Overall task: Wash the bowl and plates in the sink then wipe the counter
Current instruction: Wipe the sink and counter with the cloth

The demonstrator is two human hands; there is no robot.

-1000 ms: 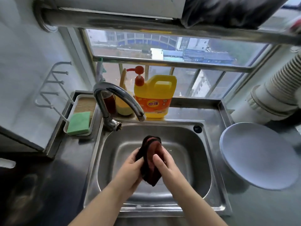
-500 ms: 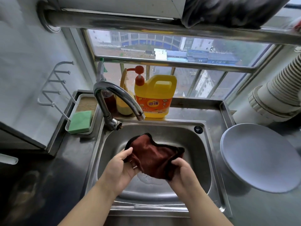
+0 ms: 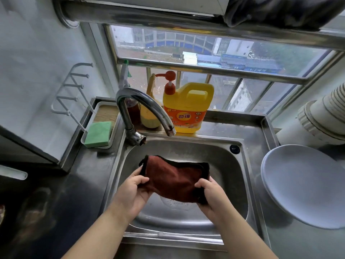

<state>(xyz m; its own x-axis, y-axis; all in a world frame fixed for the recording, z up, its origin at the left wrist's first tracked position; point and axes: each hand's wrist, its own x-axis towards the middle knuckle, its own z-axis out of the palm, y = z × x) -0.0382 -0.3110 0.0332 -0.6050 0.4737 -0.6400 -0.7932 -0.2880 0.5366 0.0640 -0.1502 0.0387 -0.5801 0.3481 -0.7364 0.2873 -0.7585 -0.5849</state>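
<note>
Both forearms are reached fwd over the sink (image 3: 240, 184), palms turned inward. A dark red cloth (image 3: 175, 182) is held spread betw. the 2 hands above the basin: left hand (image 3: 133, 192) is pinched on its left edge, right hand (image 3: 211, 193) is clamped on its right edge, so each grip is closed on the cloth. It is prob. opened out ready for wiping the bench (image 3: 89, 176). 1 plate (image 3: 306, 186) is set on the bench right of the sink, apparently washed. No water is seen at the tap (image 3: 141, 105). Soap bottle (image 3: 186, 107) is stood behind, w/ a sponge (image 3: 98, 134) at far left.
</note>
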